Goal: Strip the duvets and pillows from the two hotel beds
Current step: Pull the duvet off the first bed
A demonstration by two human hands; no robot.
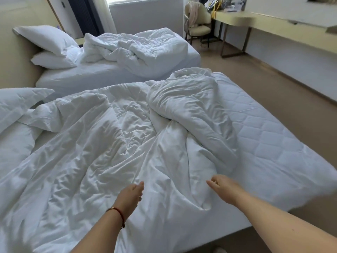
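Note:
A crumpled white duvet covers most of the near bed, leaving the quilted mattress bare on the right. White pillows lie at its head on the left. My left hand, with a red cord on the wrist, hovers over the duvet's near edge, fingers apart. My right hand reaches toward the same edge, fingers loosely spread, holding nothing. The far bed carries a bunched duvet and two stacked pillows.
A narrow gap separates the two beds. A chair draped with clothes stands by the window. A long desk runs along the right wall. Beige floor lies between the beds and the desk.

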